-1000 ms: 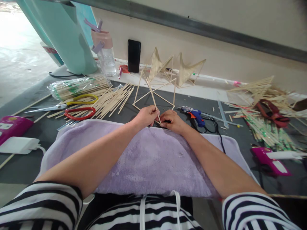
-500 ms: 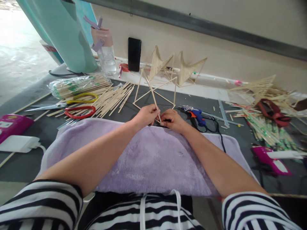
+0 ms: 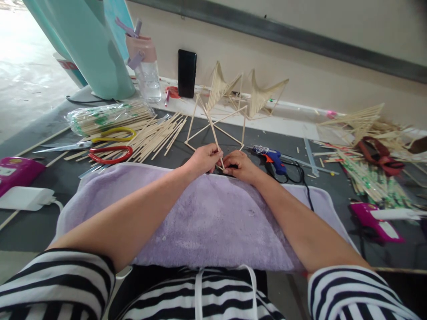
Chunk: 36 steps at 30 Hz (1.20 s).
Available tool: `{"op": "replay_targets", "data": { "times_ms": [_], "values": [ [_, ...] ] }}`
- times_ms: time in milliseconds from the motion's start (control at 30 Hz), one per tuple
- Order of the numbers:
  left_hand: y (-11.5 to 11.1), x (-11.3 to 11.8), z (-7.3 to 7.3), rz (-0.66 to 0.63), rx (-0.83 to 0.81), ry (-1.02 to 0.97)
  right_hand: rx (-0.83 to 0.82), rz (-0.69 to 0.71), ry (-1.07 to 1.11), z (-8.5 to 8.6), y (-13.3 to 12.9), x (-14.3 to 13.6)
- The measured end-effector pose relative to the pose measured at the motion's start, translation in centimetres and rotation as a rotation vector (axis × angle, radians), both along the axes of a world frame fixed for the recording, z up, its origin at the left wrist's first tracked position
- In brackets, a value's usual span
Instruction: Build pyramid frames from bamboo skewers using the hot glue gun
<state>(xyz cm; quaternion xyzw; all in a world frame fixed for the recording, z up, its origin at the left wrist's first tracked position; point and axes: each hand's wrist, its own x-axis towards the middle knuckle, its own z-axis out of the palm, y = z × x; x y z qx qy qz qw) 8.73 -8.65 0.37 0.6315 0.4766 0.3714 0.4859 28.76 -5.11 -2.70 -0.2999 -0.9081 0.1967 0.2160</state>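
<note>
A frame of thin wooden sticks [image 3: 212, 126] stands on the dark table, its near corner between my two hands. My left hand [image 3: 207, 158] is closed on a slanted stick that runs up and away to the frame's top. Against the same lower corner, my right hand [image 3: 240, 166] pinches the stick's foot with thumb and curled fingers. The exact joint is partly covered by the fingertips. Both wrists rest by the upper edge of a purple cloth [image 3: 207, 218]. A blue hot glue gun [image 3: 274, 161] lies just right of my right hand.
Loose sticks [image 3: 160, 133], scissors with red and yellow handles [image 3: 110, 153] and a bagged stick bundle [image 3: 110, 118] lie left. Behind stand a bottle [image 3: 147, 71], a phone [image 3: 187, 73] and finished stick models [image 3: 263, 95]. More sticks [image 3: 373, 173] and a magenta device [image 3: 376, 222] lie right.
Both hands keep their hold at the frame's near corner. Only a very slight shift of the whole view shows.
</note>
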Motion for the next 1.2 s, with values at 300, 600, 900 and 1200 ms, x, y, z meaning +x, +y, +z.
{"op": "replay_targets", "data": {
  "times_ms": [300,600,900,1200],
  "values": [
    [-0.06,-0.06,0.11,0.0,0.006,0.004,-0.024,0.011,-0.02,0.29,0.02,-0.1],
    [-0.17,-0.04,0.1,0.003,0.017,0.001,-0.01,0.023,-0.012,0.27,0.04,-0.03],
    [-0.28,0.0,0.35,0.009,-0.002,0.011,-0.013,0.01,-0.018,0.15,0.06,-0.03],
    [-0.14,-0.01,0.18,0.004,0.01,-0.005,-0.033,-0.012,-0.023,0.46,-0.23,-0.2]
  ]
}}
